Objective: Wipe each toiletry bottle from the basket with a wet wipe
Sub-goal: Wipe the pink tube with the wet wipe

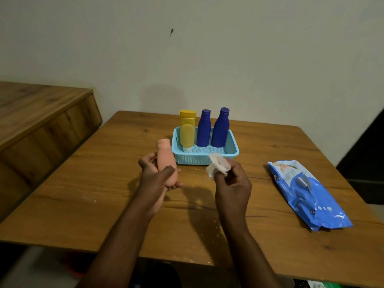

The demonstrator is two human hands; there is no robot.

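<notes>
Plain pale wall (228, 48) with small dark mark (171, 32); wooden table (104, 204); wooden cabinet (41, 113) at left

A brown wooden tabletop (87, 196) fills the middle and bottom of the frame. It has small white specks (218, 227) on it near the bottom middle. A plain pale wall (228, 59) fills the top, with a little dark mark (171, 32) high up. At the left stands another brown wooden piece of furniture (37, 113). A dark shape (365, 159) shows at the right edge.
</notes>
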